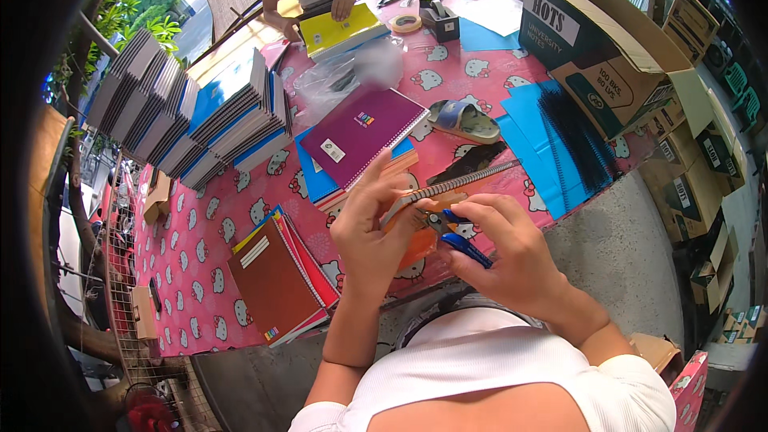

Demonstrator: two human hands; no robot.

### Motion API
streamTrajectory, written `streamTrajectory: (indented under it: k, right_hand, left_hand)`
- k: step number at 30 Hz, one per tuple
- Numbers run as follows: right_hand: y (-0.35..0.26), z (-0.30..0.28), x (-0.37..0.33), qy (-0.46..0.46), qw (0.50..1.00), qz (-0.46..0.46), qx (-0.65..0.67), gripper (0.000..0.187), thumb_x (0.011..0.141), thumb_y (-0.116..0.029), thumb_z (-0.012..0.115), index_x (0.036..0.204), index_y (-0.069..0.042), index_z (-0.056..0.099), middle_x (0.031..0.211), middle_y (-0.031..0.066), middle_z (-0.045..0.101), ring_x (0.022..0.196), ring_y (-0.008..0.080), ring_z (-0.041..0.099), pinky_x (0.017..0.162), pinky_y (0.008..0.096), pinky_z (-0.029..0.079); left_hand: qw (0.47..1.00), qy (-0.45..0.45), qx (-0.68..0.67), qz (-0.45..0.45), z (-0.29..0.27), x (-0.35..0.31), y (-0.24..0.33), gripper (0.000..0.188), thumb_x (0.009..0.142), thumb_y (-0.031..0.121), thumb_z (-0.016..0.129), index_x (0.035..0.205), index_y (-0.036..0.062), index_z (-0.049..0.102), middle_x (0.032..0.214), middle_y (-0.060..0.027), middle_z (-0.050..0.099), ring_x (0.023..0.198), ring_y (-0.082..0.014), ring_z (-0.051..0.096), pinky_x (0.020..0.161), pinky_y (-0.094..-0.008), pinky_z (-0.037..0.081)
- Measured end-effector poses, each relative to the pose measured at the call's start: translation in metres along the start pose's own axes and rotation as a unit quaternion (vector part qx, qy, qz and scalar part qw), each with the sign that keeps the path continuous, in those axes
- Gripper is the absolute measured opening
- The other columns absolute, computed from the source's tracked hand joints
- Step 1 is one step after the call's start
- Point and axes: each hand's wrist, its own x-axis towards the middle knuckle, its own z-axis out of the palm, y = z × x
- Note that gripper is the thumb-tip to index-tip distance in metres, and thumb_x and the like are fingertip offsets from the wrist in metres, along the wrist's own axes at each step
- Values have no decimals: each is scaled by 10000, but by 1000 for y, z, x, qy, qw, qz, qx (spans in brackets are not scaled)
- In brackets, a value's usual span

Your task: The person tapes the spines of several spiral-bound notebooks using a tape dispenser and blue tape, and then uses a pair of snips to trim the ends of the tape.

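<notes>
Two hands, head view: a person's left hand [368,228] and right hand [512,248] meet above the near edge of a pink-covered table [186,304], an orange-covered notebook [419,246] and blue-handled pliers [467,249] between them.
Notebook: held up at the near middle, its wire coil [468,181] along the top, running off to the far right.
Left fingers: thumb and fingertips clamped on the notebook at the coil's near end, one finger raised free.
Right fingers: curled around the pliers, whose handles stand apart; whether the metal tips grip the wire cannot be told.
Coil end: a firm pinch right beside the last loop should steady it best, with skin clear of the metal.
Pliers: meeting the wire squarely, with a light squeeze before a hard one, would likely prevent slips and a scratched cover.
Table: a purple notebook [370,132] tops a pile on the far side, a brown notebook [276,260] lies left, black coils [572,140] rest right; turning the work should avoid snagging them.
</notes>
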Motion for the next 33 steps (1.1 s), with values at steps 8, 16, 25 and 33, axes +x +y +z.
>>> streamTrajectory:
  k: [8, 16, 25, 33]
  right_hand:
    - [1, -11, -5, -4, 999, 33, 15, 444, 710, -123, 758, 1086, 25, 574, 1054, 181, 588, 978, 343, 570, 825, 419, 481]
    - [20, -24, -7, -21, 995, 52, 87, 346, 789, -157, 744, 1044, 31, 606, 979, 176, 632, 805, 280, 629, 687, 344, 515]
    - [50, -1, -16, -205, 647, 382, 628, 350, 870, -181, 681, 1131, 36, 594, 1023, 143, 658, 836, 182, 653, 687, 281, 531]
    - [245, 44, -85, -23, 977, 156, -141, 404, 740, -203, 770, 1078, -23, 641, 1065, 130, 621, 1000, 294, 583, 861, 385, 461]
  left_hand:
    - [967, 0, 181, 177, 6, -7, -11, 229, 746, -70, 715, 969, -28, 687, 997, -147, 679, 876, -211, 674, 749, -283, 562]
    - [952, -11, 202, 229, 16, -8, -23, 293, 676, -105, 691, 957, -23, 690, 1005, -156, 686, 822, -225, 661, 698, -306, 542]
    - [941, 30, 236, 239, -2, -7, -16, 195, 721, -50, 711, 906, -7, 668, 955, -144, 691, 837, -235, 666, 706, -308, 536]
    - [898, 376, -180, 142, -196, -67, 6, 218, 934, 156, 595, 1100, 15, 583, 1170, -147, 603, 1032, -217, 596, 884, -338, 485]
